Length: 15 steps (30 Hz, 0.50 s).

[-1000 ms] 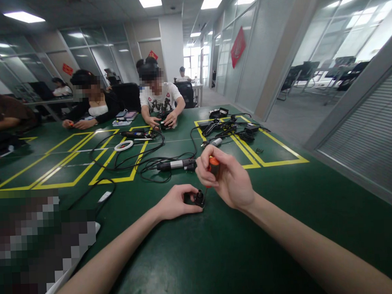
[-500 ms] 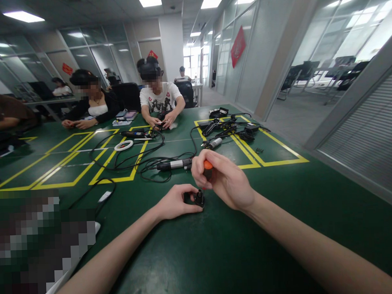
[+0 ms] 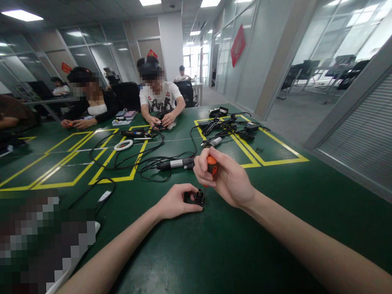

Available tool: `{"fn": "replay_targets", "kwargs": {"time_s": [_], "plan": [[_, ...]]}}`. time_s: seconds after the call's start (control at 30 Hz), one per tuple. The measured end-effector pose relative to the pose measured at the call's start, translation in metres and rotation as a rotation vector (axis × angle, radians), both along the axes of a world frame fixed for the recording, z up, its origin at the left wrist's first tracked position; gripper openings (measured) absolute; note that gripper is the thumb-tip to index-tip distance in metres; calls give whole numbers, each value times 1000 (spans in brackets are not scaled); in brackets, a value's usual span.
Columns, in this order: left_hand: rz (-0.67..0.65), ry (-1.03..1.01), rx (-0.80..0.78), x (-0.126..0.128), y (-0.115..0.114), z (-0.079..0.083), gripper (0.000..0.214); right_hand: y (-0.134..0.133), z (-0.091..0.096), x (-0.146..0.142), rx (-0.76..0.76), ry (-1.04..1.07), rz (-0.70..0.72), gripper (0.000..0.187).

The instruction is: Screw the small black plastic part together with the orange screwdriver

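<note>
My left hand (image 3: 175, 202) pinches a small black part (image 3: 199, 197) against the green table (image 3: 219, 249). Just above it my right hand (image 3: 224, 177) is wrapped round the orange handle of a screwdriver (image 3: 211, 164), held upright with its tip down on the black part. Both forearms reach in from the bottom of the view.
Black cables (image 3: 138, 159) and a black-and-silver tool (image 3: 175, 164) lie just beyond my hands. A white ring (image 3: 123, 145) and more tools (image 3: 225, 128) sit inside yellow floor-tape boxes. Two people (image 3: 160, 101) work at the far side. A blurred object lies at the lower left.
My right hand has turned slightly on the screwdriver handle, so more of the orange shows than half a second ago. The left hand and black part have stayed put.
</note>
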<state>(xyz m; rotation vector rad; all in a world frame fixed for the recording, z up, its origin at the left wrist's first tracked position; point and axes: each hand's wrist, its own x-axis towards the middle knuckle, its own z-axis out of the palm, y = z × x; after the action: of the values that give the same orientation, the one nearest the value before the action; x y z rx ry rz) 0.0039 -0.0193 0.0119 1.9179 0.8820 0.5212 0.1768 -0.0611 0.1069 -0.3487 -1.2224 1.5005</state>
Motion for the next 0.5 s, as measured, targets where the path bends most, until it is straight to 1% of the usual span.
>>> {"fn": "replay_targets", "kwargs": {"time_s": [0.07,0.17,0.23,0.4,0.5], "plan": [[-8,2,6,0,0,1,30,-1,-1,0,-19,22,9,34],[-12,4,12,0,0,1,30,-1,-1,0,-13,47,14,21],[-6,2,16,0,0,0,30,-1,0,1,-1,43,11,19],[-18,-29,27,1,0,-2,29,1,0,1,3,19,18,36],[-41,-36,44,0,0,-1,28,0,0,1,-6,33,33,36]]}}
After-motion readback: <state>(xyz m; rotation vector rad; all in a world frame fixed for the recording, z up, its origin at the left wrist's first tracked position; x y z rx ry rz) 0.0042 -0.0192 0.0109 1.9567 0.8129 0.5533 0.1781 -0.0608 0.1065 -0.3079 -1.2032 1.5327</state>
